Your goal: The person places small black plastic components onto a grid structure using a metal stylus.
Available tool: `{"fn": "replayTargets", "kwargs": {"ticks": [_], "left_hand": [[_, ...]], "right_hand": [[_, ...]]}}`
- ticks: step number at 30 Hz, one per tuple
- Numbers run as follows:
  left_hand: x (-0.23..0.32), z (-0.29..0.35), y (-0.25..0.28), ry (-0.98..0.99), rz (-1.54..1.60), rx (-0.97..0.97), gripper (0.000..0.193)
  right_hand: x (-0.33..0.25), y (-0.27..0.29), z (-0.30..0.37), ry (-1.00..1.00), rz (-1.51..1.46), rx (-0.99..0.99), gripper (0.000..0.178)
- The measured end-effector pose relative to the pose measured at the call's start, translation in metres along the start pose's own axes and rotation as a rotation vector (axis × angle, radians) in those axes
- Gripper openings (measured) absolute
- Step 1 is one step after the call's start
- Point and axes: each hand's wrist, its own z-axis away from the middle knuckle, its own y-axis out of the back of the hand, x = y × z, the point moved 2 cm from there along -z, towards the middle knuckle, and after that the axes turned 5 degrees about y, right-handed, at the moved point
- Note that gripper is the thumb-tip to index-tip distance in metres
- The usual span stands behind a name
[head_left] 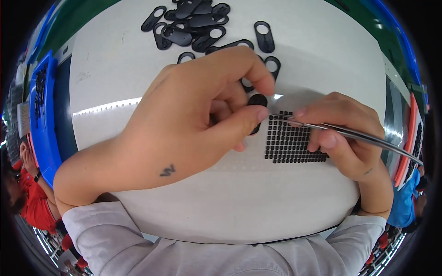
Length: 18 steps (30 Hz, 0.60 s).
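Observation:
Between the thumb and fingers of my left hand (193, 115) is a small black rounded plastic part (258, 100), partly covered by the thumb. My right hand (352, 112) grips a pair of metal tweezers (363, 136) whose tips point left, close beside that part. Whether the tips hold anything is too small to tell. Under the tweezers and my right fingers lies a grid of tiny black pieces (287, 142) in close rows. Beyond my left hand, several flat black oval parts with a round hole (264, 37) lie on the white table.
A heap of the same black parts (195, 20) covers the far middle of the white tabletop (110, 60). At the left edge stands a blue tray (46, 133) with dark pieces inside. A red-edged tray (407, 138) sits at the right. People in red (37, 202) and blue (403, 207) clothing are at the sides.

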Motion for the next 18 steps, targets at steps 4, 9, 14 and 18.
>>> {"fn": "replayTargets", "kwargs": {"ticks": [4,9,14,18], "left_hand": [[-0.0026,0.0026,-0.0001,-0.042,-0.079,-0.006,0.021],[-0.0078,-0.001,-0.0056,-0.242,-0.127,-0.034,0.018],[-0.0018,0.0007,-0.0029,-0.277,0.035,-0.073,0.015],[-0.0053,-0.0018,0.0029,-0.358,-0.128,-0.061,0.021]], "right_hand": [[-0.0024,-0.0038,0.0005,0.037,0.031,0.006,0.023],[0.0006,-0.0033,0.0044,0.042,0.024,0.006,0.024],[0.0015,-0.0024,0.0076,0.049,0.011,0.014,0.024],[0.0012,-0.0025,0.0068,0.045,0.008,0.022,0.025]]}}
